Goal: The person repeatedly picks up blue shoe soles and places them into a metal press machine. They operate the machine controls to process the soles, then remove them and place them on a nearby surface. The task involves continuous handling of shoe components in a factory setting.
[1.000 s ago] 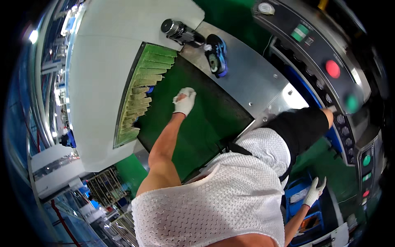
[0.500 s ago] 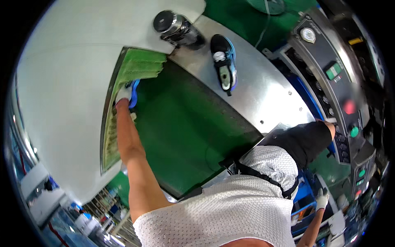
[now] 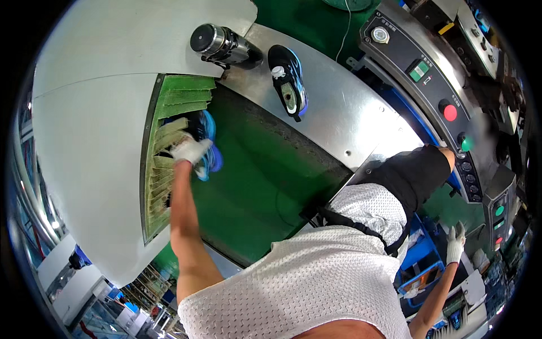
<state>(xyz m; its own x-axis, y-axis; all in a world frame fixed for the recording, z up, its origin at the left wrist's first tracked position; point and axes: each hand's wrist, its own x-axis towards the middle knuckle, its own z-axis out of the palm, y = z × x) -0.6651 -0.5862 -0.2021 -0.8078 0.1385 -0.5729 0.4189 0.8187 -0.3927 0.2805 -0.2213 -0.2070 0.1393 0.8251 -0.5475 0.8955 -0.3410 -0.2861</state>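
At the green strip curtain (image 3: 186, 96), my white-gloved left hand (image 3: 191, 150) grips a black sneaker with blue edging (image 3: 206, 133). The sneaker has come partly out between the strips, over a green conveyor belt (image 3: 248, 169); the glove and some strips hide part of it, and the fingers are slightly blurred. Low on the right, my gloved right hand (image 3: 455, 243) is raised off to my side, fingers apart, with nothing in it. A second black and blue sneaker (image 3: 288, 82) lies on the metal ledge beyond the belt.
A dark steel flask (image 3: 226, 48) lies on the ledge beside the white machine housing (image 3: 96, 152). Along the right runs a control panel (image 3: 409, 51) with a red button (image 3: 449, 112) and green ones. Blue crates (image 3: 420, 254) stand behind my right side.
My left hand has come out of the curtain toward the belt, bringing more of the sneaker into view. My right hand has risen slightly, and the whole view has shifted.
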